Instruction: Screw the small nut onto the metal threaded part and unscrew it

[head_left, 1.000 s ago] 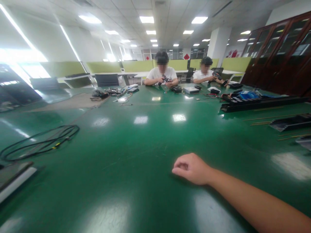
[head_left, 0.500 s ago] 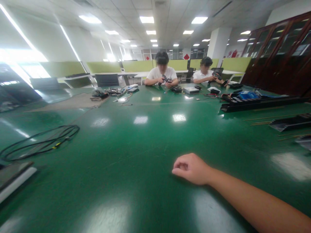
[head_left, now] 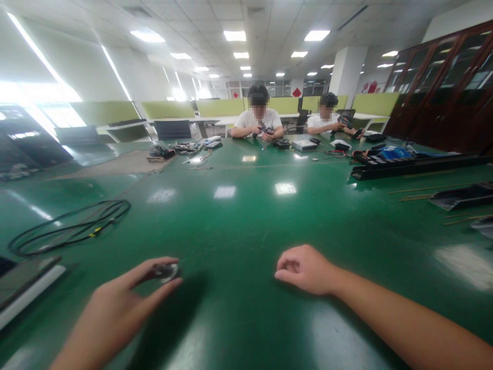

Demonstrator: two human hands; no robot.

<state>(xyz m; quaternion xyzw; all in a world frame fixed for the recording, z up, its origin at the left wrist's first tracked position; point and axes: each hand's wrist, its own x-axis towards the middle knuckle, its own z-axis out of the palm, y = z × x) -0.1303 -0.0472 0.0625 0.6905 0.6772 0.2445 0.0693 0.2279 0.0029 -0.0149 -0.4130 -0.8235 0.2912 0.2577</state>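
Two hands: both over the green bench (head_left: 239, 226), nearest the camera.
Left hand (head_left: 115, 308): reaching forward, thumb and fingers pinched on a small dark round part (head_left: 166, 271), held just above the bench top.
Right hand (head_left: 304, 268): resting on the bench in a loose fist, fingers curled in, nothing visible in it.
Left side: a flat tray edge (head_left: 26, 288), then a coiled black cable (head_left: 73, 226).
Right side: thin rods and long black rails (head_left: 416, 165).
Far end: two seated people (head_left: 259, 121) handling dark tools among scattered parts.
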